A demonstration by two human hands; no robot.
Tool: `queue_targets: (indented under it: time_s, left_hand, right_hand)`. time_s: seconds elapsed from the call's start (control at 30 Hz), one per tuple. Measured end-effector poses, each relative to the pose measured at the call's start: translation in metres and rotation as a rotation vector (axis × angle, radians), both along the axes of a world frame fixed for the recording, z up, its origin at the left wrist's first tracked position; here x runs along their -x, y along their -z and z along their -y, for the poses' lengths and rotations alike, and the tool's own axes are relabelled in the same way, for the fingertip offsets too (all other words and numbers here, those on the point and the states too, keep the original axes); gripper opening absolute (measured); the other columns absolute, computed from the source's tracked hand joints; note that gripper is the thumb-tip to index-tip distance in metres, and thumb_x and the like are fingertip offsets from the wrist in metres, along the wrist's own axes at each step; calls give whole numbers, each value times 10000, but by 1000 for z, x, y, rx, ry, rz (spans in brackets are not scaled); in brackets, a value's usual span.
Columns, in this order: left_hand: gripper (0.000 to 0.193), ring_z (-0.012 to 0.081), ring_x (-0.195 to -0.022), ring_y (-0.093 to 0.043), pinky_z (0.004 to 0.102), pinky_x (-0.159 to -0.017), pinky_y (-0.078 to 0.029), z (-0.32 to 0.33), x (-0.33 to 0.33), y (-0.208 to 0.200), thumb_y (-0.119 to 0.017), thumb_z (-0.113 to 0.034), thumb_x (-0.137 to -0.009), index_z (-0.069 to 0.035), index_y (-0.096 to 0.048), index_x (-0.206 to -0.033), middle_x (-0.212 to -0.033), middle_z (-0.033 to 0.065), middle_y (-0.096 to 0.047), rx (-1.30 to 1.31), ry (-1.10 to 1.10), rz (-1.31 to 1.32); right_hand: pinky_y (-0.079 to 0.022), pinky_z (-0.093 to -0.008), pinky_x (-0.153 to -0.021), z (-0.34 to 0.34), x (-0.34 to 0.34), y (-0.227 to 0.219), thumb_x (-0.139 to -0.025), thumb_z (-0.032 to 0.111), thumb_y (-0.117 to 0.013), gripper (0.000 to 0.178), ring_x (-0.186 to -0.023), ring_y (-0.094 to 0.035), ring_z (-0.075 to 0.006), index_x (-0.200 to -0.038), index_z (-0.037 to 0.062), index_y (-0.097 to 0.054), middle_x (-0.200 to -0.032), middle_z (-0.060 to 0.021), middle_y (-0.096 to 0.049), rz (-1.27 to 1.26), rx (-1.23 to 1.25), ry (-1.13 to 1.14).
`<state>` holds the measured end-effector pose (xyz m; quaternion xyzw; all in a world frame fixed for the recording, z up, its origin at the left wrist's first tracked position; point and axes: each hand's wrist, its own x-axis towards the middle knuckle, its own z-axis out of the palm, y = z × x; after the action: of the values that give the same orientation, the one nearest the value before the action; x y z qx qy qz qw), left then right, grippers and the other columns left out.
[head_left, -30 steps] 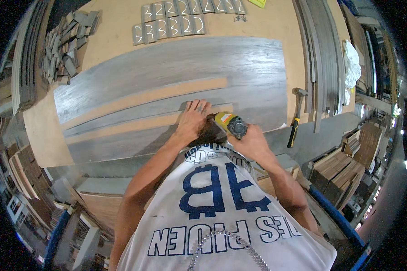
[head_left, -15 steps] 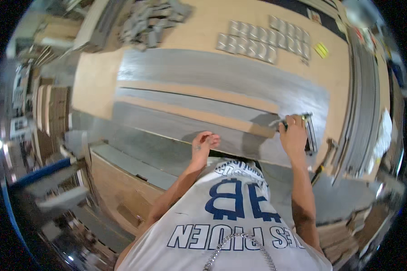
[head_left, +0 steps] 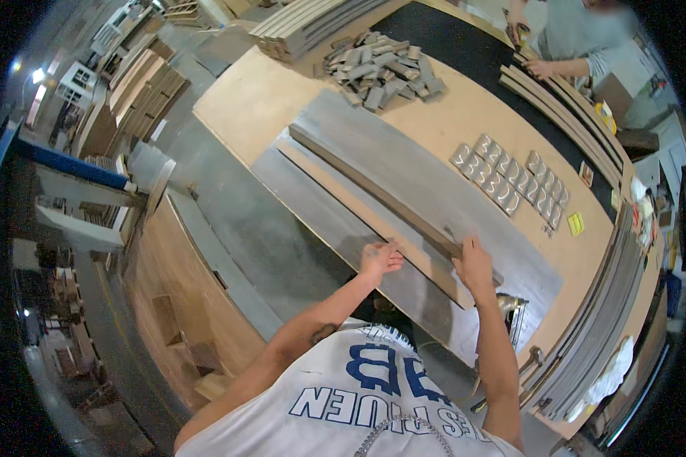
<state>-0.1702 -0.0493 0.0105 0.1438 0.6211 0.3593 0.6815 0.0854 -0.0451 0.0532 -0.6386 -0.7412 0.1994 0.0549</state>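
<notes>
A long grey-brown wood strip (head_left: 381,200) lies diagonally across a grey panel (head_left: 343,126) on the workbench. My right hand (head_left: 474,270) is closed on this strip near its close end. Alongside runs a second, tan-faced strip (head_left: 411,259) with a dark edge. Over that tan strip is my left hand (head_left: 381,260), its fingers stretched out and holding nothing; whether they touch the wood I cannot tell. A nail gun (head_left: 513,306) rests on the panel just beside my right wrist, partly hidden by the forearm.
Rows of curved metallic pieces (head_left: 503,174) and a yellow pad (head_left: 575,223) sit right of the panel. Behind is a heap of short grey blocks (head_left: 381,68). Long strips (head_left: 587,320) line the right edge beside a hammer (head_left: 535,356). A co-worker's hands (head_left: 540,68) work at the far side.
My right hand has left the nail gun and taken hold of the grey-brown strip. The left hand has moved over the tan strip. The view has swung round.
</notes>
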Motion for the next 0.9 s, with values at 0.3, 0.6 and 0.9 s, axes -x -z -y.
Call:
queue_targets:
  time_s: [0.3,0.6,0.9]
  left_hand:
    - [283,280,-769,-714,379,-644,-610,-2,4,10,-617,-215,-949,49,-570,-1039,-886,202,-687,-5,-16,48]
    - [434,285,-892,-696,409,-808,-583,3,11,3,-634,-335,-936,25,-553,-1166,-985,177,-683,86,-17,202]
    - [437,274,-983,-667,435,-831,-588,-56,67,20,-678,-351,-942,-7,-526,-1167,-1077,154,-660,-123,-249,628]
  right_hand:
    - [-494,-480,-821,55,17,21,-865,153,-631,426,-988,-599,-350,-1287,168,-575,-1100,-159,-583,66,-338,-46]
    - [-497,-492,-867,44,21,3,-796,359,-743,769,-1060,-575,-374,-1472,231,-399,-1134,-168,-554,57,-12,-228]
    - [-546,-506,-762,76,95,-38,-783,210,-664,741,-909,-637,-420,-1468,222,-380,-1099,-211,-566,5,215,-110]
